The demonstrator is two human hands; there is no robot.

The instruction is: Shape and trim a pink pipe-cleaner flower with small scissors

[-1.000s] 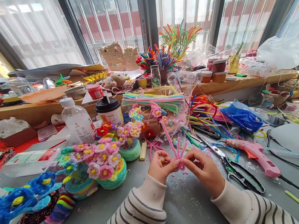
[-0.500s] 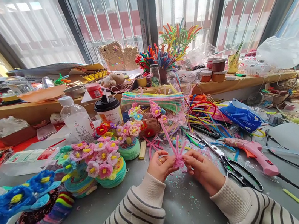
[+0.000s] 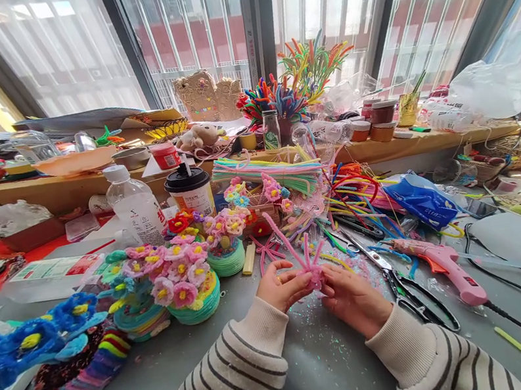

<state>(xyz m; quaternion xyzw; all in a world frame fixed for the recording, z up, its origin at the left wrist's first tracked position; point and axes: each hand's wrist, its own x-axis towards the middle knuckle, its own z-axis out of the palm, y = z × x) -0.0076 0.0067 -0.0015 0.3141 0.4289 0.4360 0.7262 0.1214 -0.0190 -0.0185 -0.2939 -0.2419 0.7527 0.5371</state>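
Between my two hands, over the grey table [image 3: 320,371], is a pink pipe-cleaner piece [image 3: 314,274] with several thin stems fanning upward; one long stem leans to the upper left. My left hand [image 3: 283,286] pinches its left side between thumb and fingers. On the other side, my right hand [image 3: 352,296] has its fingers closed on the lower right of the piece. Its bottom is partly hidden by the fingertips. Another set of pink pipe cleaners [image 3: 266,250] lies on the table just behind my left hand.
Scissors [image 3: 409,293] and a pink glue gun [image 3: 446,264] with its cord lie at the right. Pipe-cleaner flower pots [image 3: 196,305] stand at the left, before a bottle [image 3: 135,206] and a lidded cup [image 3: 190,193]. Bundled pipe cleaners [image 3: 269,170] lie behind.
The long pink stem has tipped to the left, and the piece has turned slightly. My right hand's fingers have curled closer round its lower right side.
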